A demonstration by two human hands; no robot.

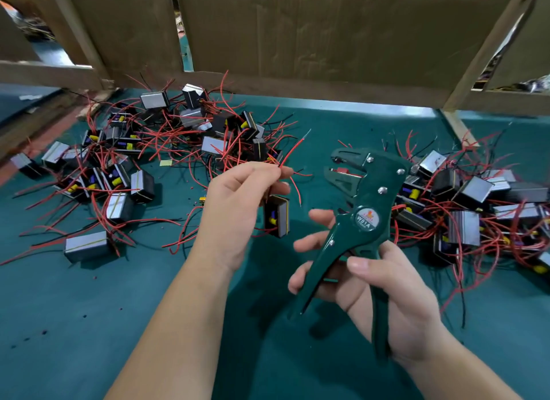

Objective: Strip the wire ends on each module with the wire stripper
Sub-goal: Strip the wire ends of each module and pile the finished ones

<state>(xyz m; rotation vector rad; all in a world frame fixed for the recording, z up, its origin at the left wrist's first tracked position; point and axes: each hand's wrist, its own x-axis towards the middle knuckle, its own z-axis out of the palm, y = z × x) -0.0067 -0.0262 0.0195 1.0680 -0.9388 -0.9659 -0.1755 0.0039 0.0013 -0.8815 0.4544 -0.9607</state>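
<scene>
Bare left hand (238,203) and bare right hand (395,289) on bare forearms (178,316).

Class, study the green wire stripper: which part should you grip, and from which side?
Take the wire stripper by its two long handles, coming from below on the person's side, as the right hand does. The handles splay toward the person; the jaws point up and away toward the red wire, so leave that end free.
</scene>
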